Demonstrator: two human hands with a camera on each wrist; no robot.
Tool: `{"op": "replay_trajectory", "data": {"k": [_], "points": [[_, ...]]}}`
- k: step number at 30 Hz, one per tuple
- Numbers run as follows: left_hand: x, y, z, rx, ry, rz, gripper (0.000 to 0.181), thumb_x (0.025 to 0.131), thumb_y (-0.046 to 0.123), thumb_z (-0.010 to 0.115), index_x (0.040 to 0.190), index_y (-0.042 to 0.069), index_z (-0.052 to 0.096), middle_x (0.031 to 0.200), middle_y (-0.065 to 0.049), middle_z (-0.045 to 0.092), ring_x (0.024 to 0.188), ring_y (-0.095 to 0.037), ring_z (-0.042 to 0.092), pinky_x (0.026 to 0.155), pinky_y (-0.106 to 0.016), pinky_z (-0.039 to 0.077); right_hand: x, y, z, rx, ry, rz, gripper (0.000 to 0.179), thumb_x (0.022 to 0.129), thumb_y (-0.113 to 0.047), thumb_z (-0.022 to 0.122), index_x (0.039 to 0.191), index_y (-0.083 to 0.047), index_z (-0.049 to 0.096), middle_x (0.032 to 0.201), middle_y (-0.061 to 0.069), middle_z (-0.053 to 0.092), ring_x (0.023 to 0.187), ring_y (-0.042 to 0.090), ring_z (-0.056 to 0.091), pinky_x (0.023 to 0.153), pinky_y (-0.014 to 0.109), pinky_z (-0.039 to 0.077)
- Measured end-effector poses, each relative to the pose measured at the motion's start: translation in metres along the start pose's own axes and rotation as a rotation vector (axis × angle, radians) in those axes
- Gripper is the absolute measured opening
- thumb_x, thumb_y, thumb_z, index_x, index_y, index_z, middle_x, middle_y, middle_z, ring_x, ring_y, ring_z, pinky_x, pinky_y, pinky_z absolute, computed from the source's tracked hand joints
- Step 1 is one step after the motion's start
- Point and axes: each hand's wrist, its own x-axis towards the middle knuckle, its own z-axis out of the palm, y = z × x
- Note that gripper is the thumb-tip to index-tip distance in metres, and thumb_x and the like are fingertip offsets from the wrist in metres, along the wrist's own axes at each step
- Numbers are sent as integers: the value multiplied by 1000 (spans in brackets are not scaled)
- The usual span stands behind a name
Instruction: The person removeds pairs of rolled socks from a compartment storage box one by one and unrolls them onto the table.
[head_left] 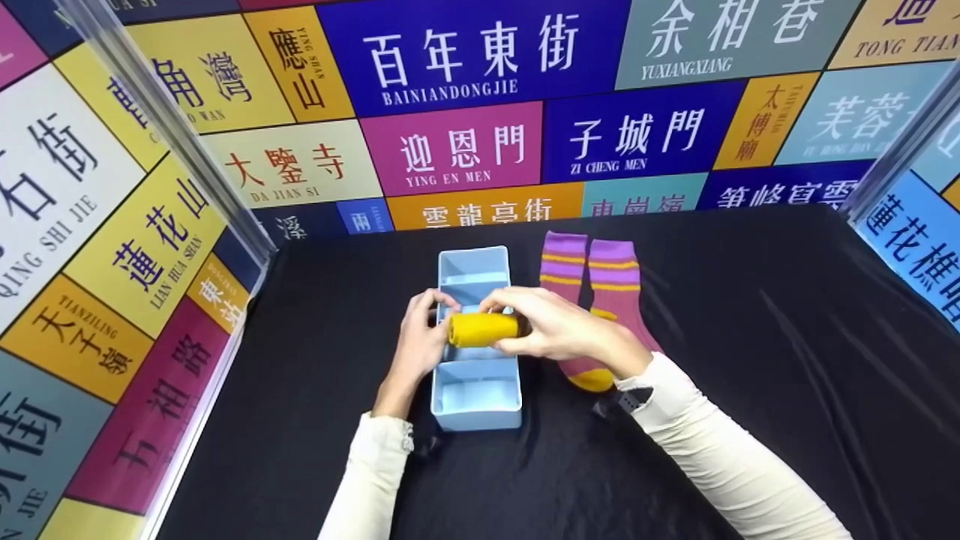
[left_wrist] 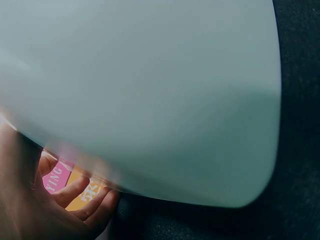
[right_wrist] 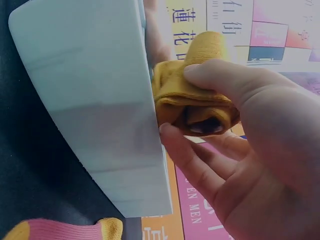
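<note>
A rolled-up yellow sock bundle (head_left: 484, 330) is held over the middle of a light blue divided box (head_left: 476, 420). My right hand (head_left: 559, 326) grips the roll at its right end. In the right wrist view, the thumb presses the top of the sock roll (right_wrist: 200, 85) and the fingers lie under it. My left hand (head_left: 421, 337) is at the box's left side, fingers bent loosely, near the roll's left end; whether it touches the roll is unclear. In the left wrist view, the box wall (left_wrist: 150, 100) hides part of this hand (left_wrist: 55, 210).
A pair of pink-and-purple socks (head_left: 564, 259) with yellow stripes and toes lies flat right of the box, partly under my right forearm. Black cloth (head_left: 300, 420) covers the table. Colourful sign-patterned panels (head_left: 457, 150) stand behind and at both sides.
</note>
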Motion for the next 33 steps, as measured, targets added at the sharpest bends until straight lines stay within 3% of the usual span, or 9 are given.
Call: {"op": "replay_trajectory", "data": {"k": [6,18,25,33], "points": [[-1,0,0,3,4,-2,7,100,20,74,107,18,72,136,-11,62,130,-29,62,111,-46,54,-4,0,-4,11,70,-20,43,94,-28,83,135,-22,70,121,-2,71,102,17,62,88,36,57],[0,-3,0,12,9,-4,9,102,27,75,107,21,72,136,-11,62,129,-28,63,112,-46,52,-20,12,-14,97,126,-10,43,95,-26,85,136,-25,72,122,1,71,101,18,64,81,48,66],[1,-3,1,5,19,0,8,101,26,75,106,20,73,134,-10,63,129,-26,62,111,-43,53,-38,21,-26,138,142,45,48,92,-26,89,137,-25,72,118,-2,73,89,17,67,77,34,62],[1,-3,2,0,26,5,8,100,25,74,105,19,73,134,-10,64,129,-25,62,110,-42,53,-62,37,-36,161,160,112,49,91,-20,90,136,-26,72,118,-4,74,88,19,68,77,37,60]]}}
